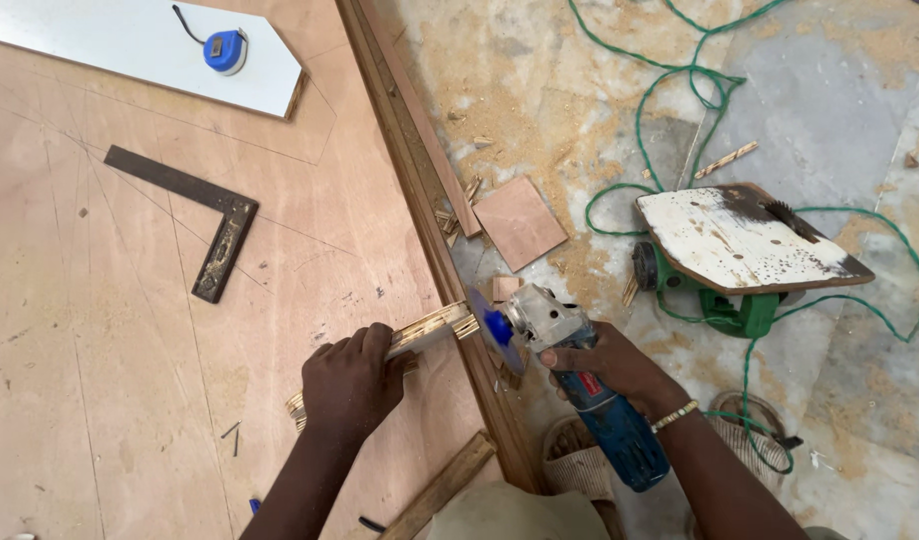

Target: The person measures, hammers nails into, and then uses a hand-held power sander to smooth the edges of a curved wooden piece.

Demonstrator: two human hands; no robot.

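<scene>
My left hand (352,382) clamps a plywood strip (427,331) to the table (130,350); my right hand (610,365) grips the grinder (570,375), disc at the strip's overhanging end. Best held steady and square.

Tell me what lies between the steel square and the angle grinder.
In the head view, bare plywood sheet, then the left hand pinning the wood strip, lie between steel square and angle grinder.
</scene>
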